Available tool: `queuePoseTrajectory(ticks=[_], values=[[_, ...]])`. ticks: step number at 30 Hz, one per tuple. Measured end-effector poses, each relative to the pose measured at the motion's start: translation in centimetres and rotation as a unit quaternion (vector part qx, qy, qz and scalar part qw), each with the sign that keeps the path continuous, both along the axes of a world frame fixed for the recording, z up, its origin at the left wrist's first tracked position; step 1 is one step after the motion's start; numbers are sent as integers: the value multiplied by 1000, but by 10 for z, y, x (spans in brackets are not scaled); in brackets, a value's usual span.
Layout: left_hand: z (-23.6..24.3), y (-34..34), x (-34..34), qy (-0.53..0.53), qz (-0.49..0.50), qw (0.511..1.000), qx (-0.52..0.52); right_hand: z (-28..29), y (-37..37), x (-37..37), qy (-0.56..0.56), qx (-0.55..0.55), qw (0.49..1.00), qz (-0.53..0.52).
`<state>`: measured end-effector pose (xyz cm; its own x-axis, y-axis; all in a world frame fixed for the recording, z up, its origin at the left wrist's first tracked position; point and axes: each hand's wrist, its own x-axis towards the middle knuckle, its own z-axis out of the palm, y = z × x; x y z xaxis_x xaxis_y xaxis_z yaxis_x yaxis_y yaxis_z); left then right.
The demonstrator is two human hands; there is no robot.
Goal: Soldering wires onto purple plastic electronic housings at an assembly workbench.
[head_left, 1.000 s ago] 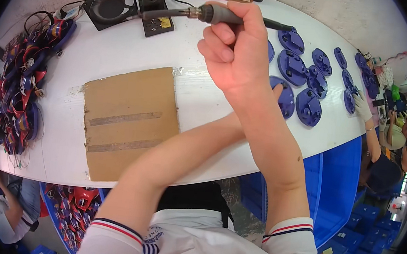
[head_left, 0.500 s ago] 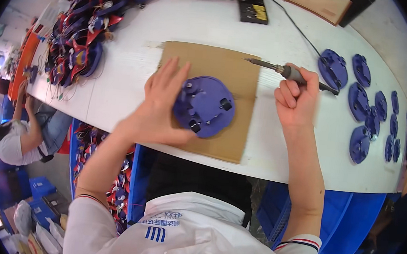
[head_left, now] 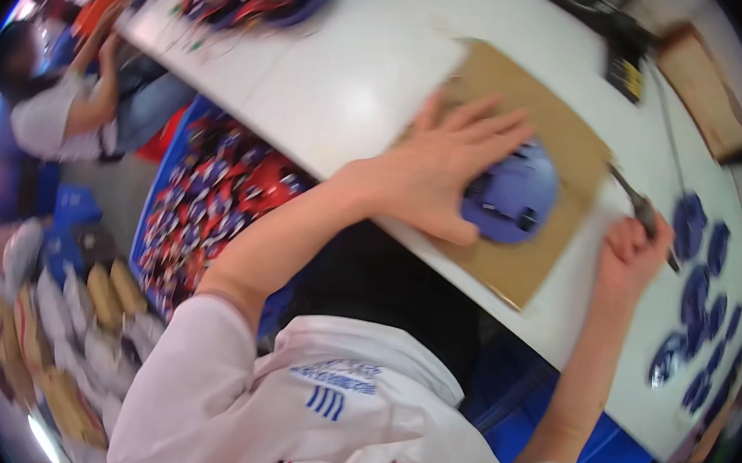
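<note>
Newly on the cardboard (head_left: pixel 576 159) lies a purple disc (head_left: pixel 519 192), left hand (head_left: pixel 438 168) spread against it, right hand (head_left: pixel 633 250) gripping a soldering iron (head_left: pixel 640 206).

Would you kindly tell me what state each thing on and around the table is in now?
Purple disc, lying on the cardboard, partly covered by the left hand
Left hand, open, fingers spread
Soldering iron, held in the right hand; hot or cold cannot be told
Right hand, closed
Cardboard, flat on the table
Blue bin, filled with red and purple parts
Purple pieces, grouped at the table's right
</note>
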<state>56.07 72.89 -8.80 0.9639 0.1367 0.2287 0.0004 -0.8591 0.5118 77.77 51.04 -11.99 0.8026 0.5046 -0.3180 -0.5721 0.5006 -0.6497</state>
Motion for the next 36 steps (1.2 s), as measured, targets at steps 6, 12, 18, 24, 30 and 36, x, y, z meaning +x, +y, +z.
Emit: queuePoseTrajectory(ticks=[6,12,18,24,30,36], values=[[-16,62,-108,-305,453,822,-162,14,-13,5,-5,26,1000,13],[-63,78,-219,88,524,843,79,8,-7,11,1,30,999,33],[-130,65,-210,41,553,781,286,6,-5,11,-1,50,998,24],[-134,70,-271,27,581,811,-55,4,-7,11,-1,50,998,33],[-89,70,-278,-30,651,620,-437,0,-12,19,0,63,997,48],[-55,75,-327,-159,656,587,-447,-2,-18,22,12,59,997,55]])
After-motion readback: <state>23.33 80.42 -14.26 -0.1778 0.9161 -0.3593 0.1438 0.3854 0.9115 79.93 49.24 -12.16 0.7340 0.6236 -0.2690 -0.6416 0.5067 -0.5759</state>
